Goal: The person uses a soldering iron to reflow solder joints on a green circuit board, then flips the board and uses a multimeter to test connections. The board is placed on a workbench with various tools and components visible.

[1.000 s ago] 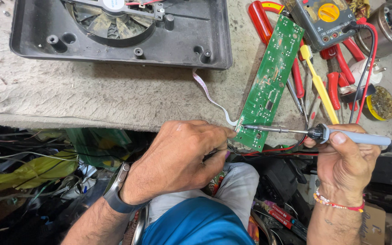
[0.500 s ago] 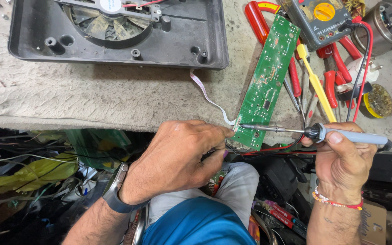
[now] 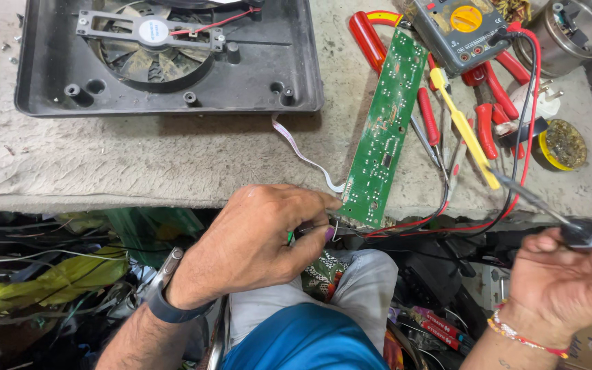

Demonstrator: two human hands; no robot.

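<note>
A long green circuit board (image 3: 382, 136) lies slanted on the bench, its near end over the front edge. My left hand (image 3: 258, 236) pinches thin wires at that near end, beside a white ribbon cable (image 3: 303, 156). My right hand (image 3: 570, 277) sits off to the lower right, closed round the dark grip of a soldering iron (image 3: 543, 209) whose tip points up-left, well clear of the board.
A black fan housing (image 3: 166, 55) fills the back left. Red-handled pliers (image 3: 378, 41), a yellow screwdriver (image 3: 464, 130), a multimeter (image 3: 457, 31) with red and black leads, a flux tin (image 3: 562, 144) and a metal can (image 3: 573, 31) crowd the right. Cluttered wires lie under the bench.
My right hand has pulled the soldering iron away from the board's near end, down and to the right. The left hand stays on the wires.
</note>
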